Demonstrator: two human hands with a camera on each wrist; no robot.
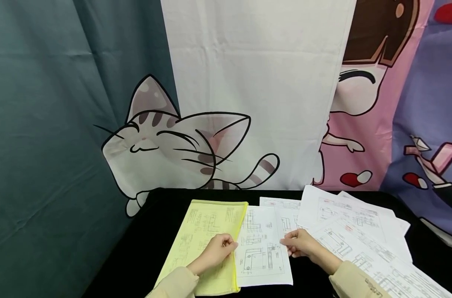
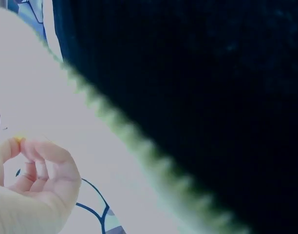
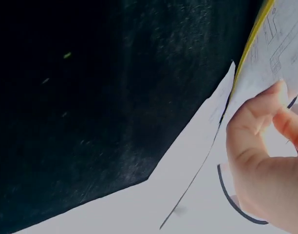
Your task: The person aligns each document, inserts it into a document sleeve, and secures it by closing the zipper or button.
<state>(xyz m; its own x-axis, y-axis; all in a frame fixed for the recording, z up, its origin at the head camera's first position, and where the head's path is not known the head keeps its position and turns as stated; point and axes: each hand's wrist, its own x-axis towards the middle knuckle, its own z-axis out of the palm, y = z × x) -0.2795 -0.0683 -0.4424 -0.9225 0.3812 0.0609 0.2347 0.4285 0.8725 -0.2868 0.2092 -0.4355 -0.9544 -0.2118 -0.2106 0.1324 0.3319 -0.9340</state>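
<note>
A yellow see-through document pouch (image 1: pixel 190 248) lies on the black table, with printed drawings showing through it. My left hand (image 1: pixel 218 250) pinches its right edge between thumb and forefinger; a speck of yellow shows at those fingertips in the left wrist view. A white sheet with technical drawings (image 1: pixel 261 265) lies at the pouch's right side, its left edge meeting the yellow border. Whether that edge is inside the pouch I cannot tell. At the sheet's right edge, my right hand (image 1: pixel 302 243) pinches the paper with thumb and forefinger.
More drawing sheets (image 1: pixel 364 223) lie spread and overlapping on the right of the black tabletop (image 1: pixel 125 265). One sheet (image 1: pixel 274 202) lies partly behind the held sheet. A cartoon-printed curtain (image 1: pixel 256 82) hangs behind the table.
</note>
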